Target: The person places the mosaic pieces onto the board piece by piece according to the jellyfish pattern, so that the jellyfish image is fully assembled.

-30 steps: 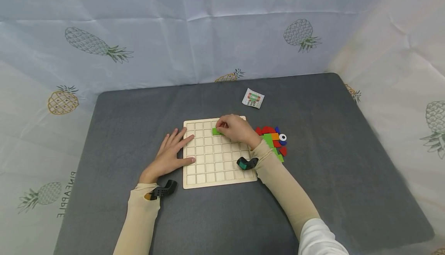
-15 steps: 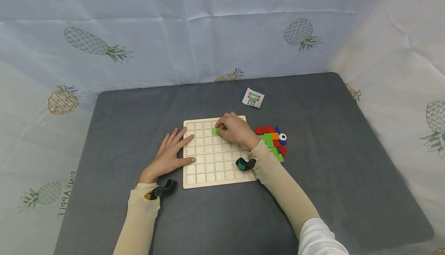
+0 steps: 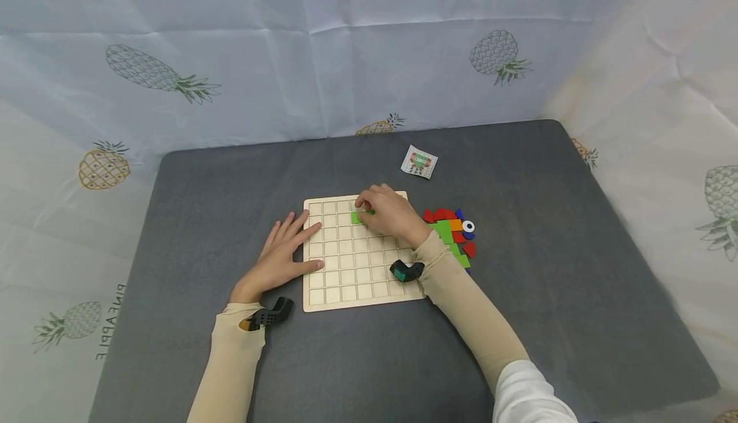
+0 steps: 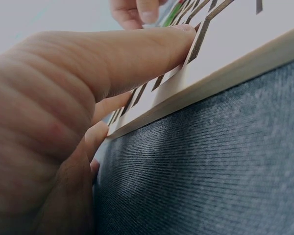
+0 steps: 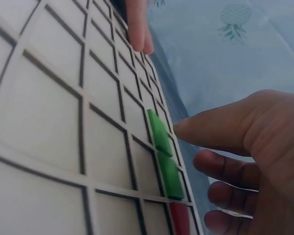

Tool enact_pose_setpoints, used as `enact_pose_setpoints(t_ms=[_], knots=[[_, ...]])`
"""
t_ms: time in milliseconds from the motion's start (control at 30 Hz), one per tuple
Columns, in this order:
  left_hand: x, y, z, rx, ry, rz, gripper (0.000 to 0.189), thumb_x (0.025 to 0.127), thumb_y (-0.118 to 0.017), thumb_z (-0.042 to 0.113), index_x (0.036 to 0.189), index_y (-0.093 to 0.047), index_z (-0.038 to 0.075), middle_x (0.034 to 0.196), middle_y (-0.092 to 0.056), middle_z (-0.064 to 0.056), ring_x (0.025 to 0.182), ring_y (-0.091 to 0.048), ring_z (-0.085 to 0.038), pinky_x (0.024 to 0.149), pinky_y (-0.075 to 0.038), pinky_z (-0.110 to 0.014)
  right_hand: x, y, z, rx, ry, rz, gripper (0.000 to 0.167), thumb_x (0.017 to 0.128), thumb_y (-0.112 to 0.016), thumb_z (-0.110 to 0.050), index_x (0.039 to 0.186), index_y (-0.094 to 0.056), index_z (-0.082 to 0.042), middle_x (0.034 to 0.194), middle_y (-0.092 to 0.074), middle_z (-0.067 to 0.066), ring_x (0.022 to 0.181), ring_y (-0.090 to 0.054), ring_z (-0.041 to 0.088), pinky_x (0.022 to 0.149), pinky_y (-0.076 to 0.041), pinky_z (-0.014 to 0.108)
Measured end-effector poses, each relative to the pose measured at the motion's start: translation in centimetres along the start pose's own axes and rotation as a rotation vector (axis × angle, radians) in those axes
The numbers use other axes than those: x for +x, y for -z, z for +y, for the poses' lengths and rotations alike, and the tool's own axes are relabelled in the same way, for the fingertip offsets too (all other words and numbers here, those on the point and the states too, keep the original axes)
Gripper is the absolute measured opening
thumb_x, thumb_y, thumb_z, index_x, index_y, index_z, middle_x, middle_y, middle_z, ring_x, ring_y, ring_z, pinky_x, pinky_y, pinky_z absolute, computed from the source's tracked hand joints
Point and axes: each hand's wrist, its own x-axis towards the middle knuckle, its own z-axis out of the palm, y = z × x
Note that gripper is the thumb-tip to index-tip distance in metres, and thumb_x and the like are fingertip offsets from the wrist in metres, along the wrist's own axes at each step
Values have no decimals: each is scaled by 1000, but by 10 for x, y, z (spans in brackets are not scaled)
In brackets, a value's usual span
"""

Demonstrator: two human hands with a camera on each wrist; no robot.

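A square wooden grid board lies on the table. My left hand rests at its left edge with spread fingers, the thumb lying on the board in the left wrist view. Over the board's far part is my right hand, its fingers loosely bent. Beside the thumb, the right wrist view shows two green tiles in a line on the grid, then a red tile. I see nothing held between the right thumb and fingers. Whether the thumb touches the nearer green tile cannot be told.
Right of the board lies a cluster of coloured pieces, red, green, orange and blue, with a white ring. A small pattern card lies farther back. Pineapple-print cloth hangs behind the grey table.
My right hand has shifted slightly back and left, and its fingertips have parted from the green tile they pinched. The left hand stays in place.
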Motion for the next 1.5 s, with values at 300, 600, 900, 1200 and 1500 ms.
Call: enact_pose_setpoints(t_ms=[300, 600, 900, 1200, 1500], knots=[[2, -2, 0, -7, -7, -7, 84, 89, -76, 44, 159, -36, 20, 173, -9, -8, 160, 4, -36, 127, 8, -58, -6, 34, 0, 225, 86, -48, 25, 102, -63, -22, 121, -70, -7, 104, -67, 3, 92, -58, 19, 76, -51, 32], [2, -2, -1, -10, -10, -22, 86, 88, -76, 45, 160, -34, 24, 173, -5, -1, 161, 6, -31, 128, 11, -54, -32, 64, 15, 284, 92, -34, 24, 101, -64, -22, 118, -71, -7, 104, -68, 2, 91, -58, 18, 73, -51, 33], [0, -1, 0, -13, -1, -23, 86, 88, -77, 43, 160, -35, 23, 173, -5, -3, 160, 6, -32, 128, 11, -54, -59, 69, 41, 230, 43, -32, 23, 99, -67, -18, 117, -71, -4, 101, -68, 5, 86, -57, 20, 72, -51, 32], [-1, -1, -1, -3, -2, -23, 86, 88, -77, 42, 160, -34, 22, 173, -5, -3, 160, 5, -32, 128, 11, -53, -79, 70, 65, 259, -65, -77, 26, 102, -63, -19, 123, -70, -5, 108, -73, 8, 90, -64, 19, 78, -55, 33], [-1, -1, -1, -13, -2, -20, 85, 88, -77, 43, 160, -35, 23, 173, -6, -3, 161, 5, -32, 128, 11, -53, -88, 63, 81, 229, -81, -123, 23, 103, -59, -15, 122, -70, -6, 113, -75, 9, 95, -69, 20, 80, -57, 34]])
